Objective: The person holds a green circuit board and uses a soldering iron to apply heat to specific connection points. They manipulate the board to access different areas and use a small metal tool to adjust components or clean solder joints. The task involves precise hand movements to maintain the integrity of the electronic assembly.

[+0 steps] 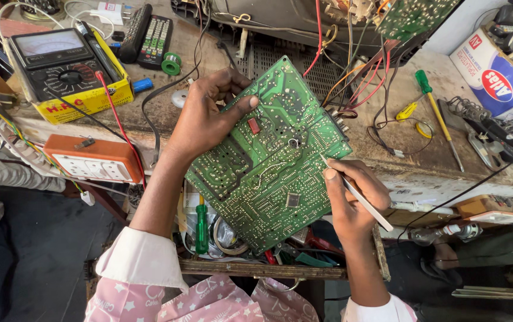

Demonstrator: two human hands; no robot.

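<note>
My right hand (pixel 352 200) pinches a white probe (pixel 358 194) whose tip touches the green circuit board (pixel 268 161), lying just left, gripped by my left hand (pixel 206 119).

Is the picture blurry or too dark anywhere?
Head view: the green circuit board and both hands are sharp and evenly lit; under the bench, the floor is dark; edges bend a little, like a wide lens; no strong glare.
</note>
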